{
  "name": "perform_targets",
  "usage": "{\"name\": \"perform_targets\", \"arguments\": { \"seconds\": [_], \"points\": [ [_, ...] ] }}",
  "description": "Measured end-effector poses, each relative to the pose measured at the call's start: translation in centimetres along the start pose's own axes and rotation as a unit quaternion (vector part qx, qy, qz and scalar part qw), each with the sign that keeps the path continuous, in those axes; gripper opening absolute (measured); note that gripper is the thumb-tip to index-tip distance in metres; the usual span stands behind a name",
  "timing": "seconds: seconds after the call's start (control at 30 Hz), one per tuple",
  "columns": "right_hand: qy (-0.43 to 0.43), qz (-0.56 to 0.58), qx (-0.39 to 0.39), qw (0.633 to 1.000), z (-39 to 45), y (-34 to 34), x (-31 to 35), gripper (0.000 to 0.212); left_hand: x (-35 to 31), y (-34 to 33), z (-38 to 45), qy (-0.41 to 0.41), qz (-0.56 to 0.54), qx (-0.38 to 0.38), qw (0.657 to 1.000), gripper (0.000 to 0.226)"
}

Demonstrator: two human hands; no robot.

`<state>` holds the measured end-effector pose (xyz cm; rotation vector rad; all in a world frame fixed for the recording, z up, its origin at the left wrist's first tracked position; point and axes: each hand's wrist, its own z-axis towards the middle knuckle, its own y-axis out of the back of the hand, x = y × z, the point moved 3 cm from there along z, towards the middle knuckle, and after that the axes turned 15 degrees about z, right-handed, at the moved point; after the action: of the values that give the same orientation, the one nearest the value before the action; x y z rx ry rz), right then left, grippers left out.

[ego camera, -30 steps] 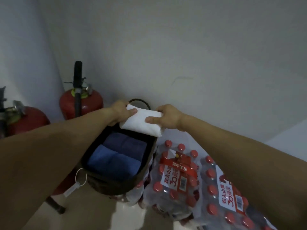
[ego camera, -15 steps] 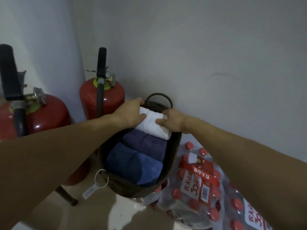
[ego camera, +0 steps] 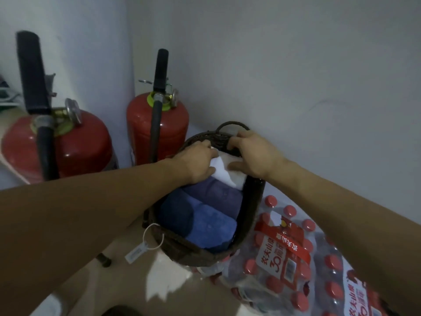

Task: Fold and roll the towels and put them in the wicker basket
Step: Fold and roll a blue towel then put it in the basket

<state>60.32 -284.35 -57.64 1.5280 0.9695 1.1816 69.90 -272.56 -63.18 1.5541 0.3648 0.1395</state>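
Left hand [ego camera: 197, 161] and right hand [ego camera: 252, 153] grip white towel [ego camera: 224, 173] beside pack [ego camera: 282, 254] reading "30"

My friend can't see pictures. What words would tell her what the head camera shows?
Two bare hands, left hand and right hand, press a white rolled towel into the far end of a dark wicker basket beside purple and blue towels. Two red fire extinguishers stand behind.

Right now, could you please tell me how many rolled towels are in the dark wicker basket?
3: a white towel at the far end under both hands, a purple towel in the middle, a blue towel nearest. Others may lie hidden underneath.
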Motion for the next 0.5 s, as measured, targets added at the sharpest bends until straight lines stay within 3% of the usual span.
{"name": "perform_targets", "arguments": {
  "seconds": [0.13,0.23,0.5],
  "points": [
    [-0.047,-0.043,0.080,0.995,-0.7,-1.2,-0.7,0.070,-0.3,-0.4,0.1,-0.019,0.050,-0.029,0.998,0.048],
    [-0.072,-0.021,0.087,0.993,-0.6,-2.3,-0.9,0.072,-0.4,-0.9,0.1,-0.030,0.050,-0.033,0.998,0.051],
    [-0.107,0.010,0.144,0.984,-0.3,-1.7,-1.0,0.075,-0.4,-0.1,1.9,0.017,-0.009,0.093,0.995,0.054]
  ]
}}
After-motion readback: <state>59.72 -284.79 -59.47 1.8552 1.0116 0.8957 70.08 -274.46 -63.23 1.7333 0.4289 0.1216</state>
